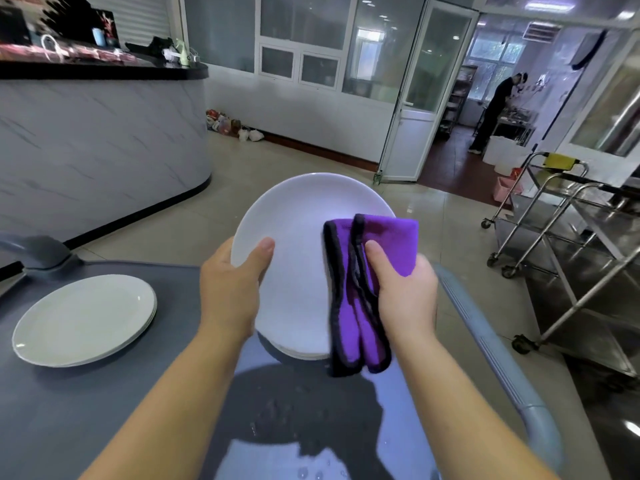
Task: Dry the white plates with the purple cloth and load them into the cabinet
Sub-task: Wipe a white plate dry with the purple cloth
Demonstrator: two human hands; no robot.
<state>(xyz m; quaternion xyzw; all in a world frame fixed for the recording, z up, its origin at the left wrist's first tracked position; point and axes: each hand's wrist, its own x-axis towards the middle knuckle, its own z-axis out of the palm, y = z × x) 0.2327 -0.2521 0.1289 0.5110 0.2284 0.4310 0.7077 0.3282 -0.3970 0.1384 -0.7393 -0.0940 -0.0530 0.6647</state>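
Note:
A white plate [298, 237] is held tilted up above the grey cart top. My left hand [232, 289] grips its left rim, thumb on the face. My right hand [405, 292] grips a folded purple cloth [349, 306] with dark edging, pressed against the plate's right side. Below the held plate, the edges of more white plates [304, 355] show in a stack. Another short stack of white plates [85, 320] lies flat on the cart at the left. No cabinet is recognisable in this view.
The grey cart top [104, 410] has wet patches near me and a pale blue rail [491, 351] at the right. Steel trolleys [571, 258] stand on the right. A marble counter [97, 150] curves at the left. A person stands in the far doorway.

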